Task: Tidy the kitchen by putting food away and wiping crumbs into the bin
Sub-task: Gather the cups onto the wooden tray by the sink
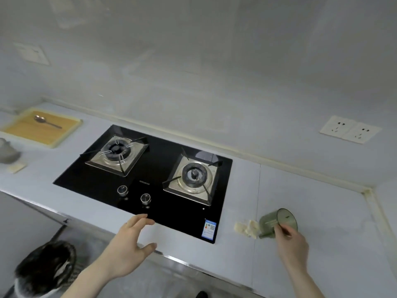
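Observation:
A green see-through cup (pixel 277 222) lies tipped on its side on the pale counter (pixel 311 201), right of the hob. My right hand (pixel 290 241) grips it from the near side. Pale crumbs of food (pixel 247 227) lie in a small heap just left of the cup's base. My left hand (pixel 131 244) hovers open over the counter's front edge, fingers spread, holding nothing. The bin with a black liner (pixel 46 267) stands on the floor at the lower left, below the counter.
A black two-burner gas hob (pixel 150 168) fills the middle of the counter. At the far left lie a wooden tray (pixel 40 127) with a spoon (pixel 46 121), a grey container (pixel 7 151) and a small pale piece (pixel 17 167). Wall sockets (pixel 350 129) sit at right.

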Tool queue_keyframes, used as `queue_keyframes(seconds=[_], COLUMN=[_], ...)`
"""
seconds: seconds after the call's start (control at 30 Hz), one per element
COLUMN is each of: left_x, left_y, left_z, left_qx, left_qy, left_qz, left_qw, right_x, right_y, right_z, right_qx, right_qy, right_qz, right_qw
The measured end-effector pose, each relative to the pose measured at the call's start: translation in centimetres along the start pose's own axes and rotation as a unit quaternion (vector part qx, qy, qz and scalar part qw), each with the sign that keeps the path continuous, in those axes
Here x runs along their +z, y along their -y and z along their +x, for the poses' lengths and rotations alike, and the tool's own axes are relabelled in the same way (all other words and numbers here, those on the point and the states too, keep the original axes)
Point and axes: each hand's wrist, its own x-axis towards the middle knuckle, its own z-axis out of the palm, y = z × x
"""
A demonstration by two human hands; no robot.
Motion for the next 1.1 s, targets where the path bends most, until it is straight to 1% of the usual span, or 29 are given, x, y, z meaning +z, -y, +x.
queue_keyframes(seconds=[0.07,0.17,0.23,0.3,0.37,0.5,0.63,0.77,0.97,1.1], left_x=[-0.8,-2.8,-4.4,-6.3,-8.0,-11.2,-14.6,-17.4,-20.7,-23.7], left_y=[1.4,3.8,5.6,8.4,11.9,18.9,23.4,26.4,30.6,33.9], left_z=[-1.6,-4.3,-6.2,-8.9,-11.8,-17.8,-22.5,-25.4,-27.2,-27.1], left_qx=[-0.011,-0.021,-0.027,-0.044,-0.065,-0.116,-0.146,-0.161,-0.184,-0.195], left_qy=[-0.006,-0.023,-0.039,-0.061,-0.082,-0.117,-0.159,-0.19,-0.222,-0.239], left_qz=[-0.004,-0.011,-0.01,-0.01,-0.006,-0.01,-0.009,-0.012,-0.019,-0.019], left_qw=[1.0,0.999,0.999,0.997,0.994,0.986,0.976,0.969,0.957,0.951], right_x=[0.8,3.1,5.2,7.9,10.6,15.8,19.8,23.7,29.8,34.8], right_y=[2.8,7.3,10.0,13.0,15.8,20.6,24.6,27.6,32.2,35.5], right_z=[-2.9,-7.9,-11.1,-14.7,-18.4,-25.5,-32.3,-36.6,-40.0,-41.8], right_qx=[-0.012,-0.068,-0.113,-0.153,-0.19,-0.264,-0.298,-0.33,-0.362,-0.365], right_qy=[-0.001,0.025,0.063,0.12,0.172,0.247,0.331,0.376,0.406,0.427], right_qz=[0.045,0.095,0.113,0.126,0.123,0.112,0.111,0.099,0.068,0.065], right_qw=[0.999,0.993,0.985,0.973,0.959,0.926,0.888,0.861,0.836,0.825])
